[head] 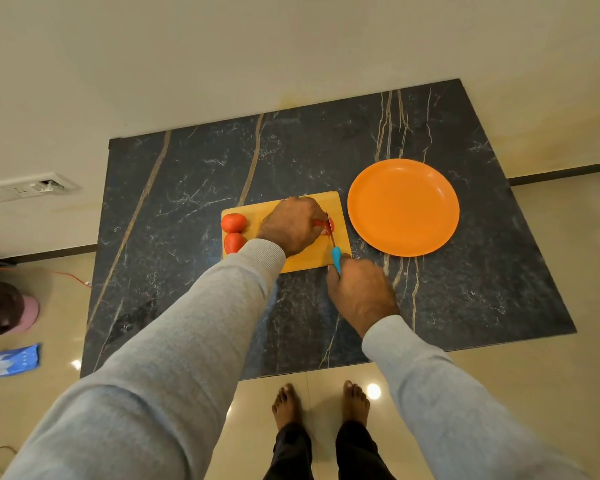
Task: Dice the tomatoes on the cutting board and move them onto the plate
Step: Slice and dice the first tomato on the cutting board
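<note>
Now, left hand (291, 226) holding tomato (326, 224) on board (336, 203), right hand (361, 292) gripping knife (335, 258), plate (403, 207) beside

Left hand (293, 225): turned palm down, fingers curled onto a tomato (323, 223), which is held under the fingertips.
Right hand (361, 292): closed round the handle of a knife (336, 258), knuckles up.
Arms: both stretched forward, covered to the wrists by grey sleeves (187, 341).
Feet (286, 403): bare, set side by side.
</note>
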A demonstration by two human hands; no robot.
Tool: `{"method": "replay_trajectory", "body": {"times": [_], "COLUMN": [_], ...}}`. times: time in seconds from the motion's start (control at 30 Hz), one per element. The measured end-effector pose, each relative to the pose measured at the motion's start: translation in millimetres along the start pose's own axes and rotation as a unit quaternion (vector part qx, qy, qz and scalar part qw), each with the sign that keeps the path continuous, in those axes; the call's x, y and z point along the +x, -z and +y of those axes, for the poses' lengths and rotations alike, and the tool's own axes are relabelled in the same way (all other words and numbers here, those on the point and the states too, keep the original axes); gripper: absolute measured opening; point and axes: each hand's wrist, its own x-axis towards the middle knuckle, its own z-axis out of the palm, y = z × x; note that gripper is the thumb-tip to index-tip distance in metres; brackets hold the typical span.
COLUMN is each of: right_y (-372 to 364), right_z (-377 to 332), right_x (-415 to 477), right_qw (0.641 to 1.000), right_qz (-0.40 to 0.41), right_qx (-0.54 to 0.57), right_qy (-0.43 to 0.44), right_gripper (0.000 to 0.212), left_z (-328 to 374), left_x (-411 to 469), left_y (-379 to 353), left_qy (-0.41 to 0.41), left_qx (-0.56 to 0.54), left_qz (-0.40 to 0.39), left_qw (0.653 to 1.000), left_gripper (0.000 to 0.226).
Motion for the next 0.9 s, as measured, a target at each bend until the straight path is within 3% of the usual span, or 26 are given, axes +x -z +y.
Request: {"method": "replay_trajectory", "body": {"times": [0.13,0.37,0.53,0.67,0.9], "right_y": [6.8,6.1,9.1,9.1,0.4], "right_z": [12.7,22.3,31.1,35.6,33.5], "right_x": [-2.1,12.7,11.3,10.9,5.3], "right_qw": [0.995,0.995,0.994,0.994,0.992], "right_qz": [0.062,0.049,0.065,0.062,0.072], "right_qx": [0.079,0.087,0.078,0.079,0.081], "right_qy": [-0.001,0.0,0.033,0.05,0.065], "right_gripper": [0.041,0.038,0.034,0.033,0.037], "left_z": [4.1,30.1,27.8,11.0,2.0], "left_x": [-2.2,0.6,4.8,0.8,-4.5], "left_y": [1.8,-3.0,3.1,11.3,2.1], "left_qy": [0.066,0.132,0.1,0.055,0.028], "left_qx": [-0.064,0.035,0.044,0.033,0.006], "left_qz": [0.007,0.046,0.011,-0.023,0.005], "left_qw": [0.996,0.99,0.994,0.998,1.0], "left_gripper": [0.038,0.051,0.036,0.04,0.041]}}
